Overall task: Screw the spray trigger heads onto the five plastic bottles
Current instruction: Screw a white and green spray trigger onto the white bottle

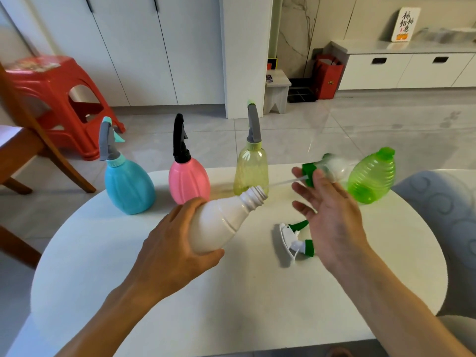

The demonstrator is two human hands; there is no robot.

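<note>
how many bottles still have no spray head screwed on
2: the white bottle tilted in the left hand, and the green bottle at the table's far right.

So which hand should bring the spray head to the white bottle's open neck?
The right hand. It already has a green-collared trigger head at its fingertips, blurred, its tube pointing at the neck. The left hand is wrapped around the tilted white bottle, steadying it.

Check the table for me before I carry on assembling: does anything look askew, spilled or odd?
No spill or damage shows. The green bottle stands capless near the table's far right edge and looks tilted, though the wide lens may add to that. A spare trigger head lies on its side.
</note>
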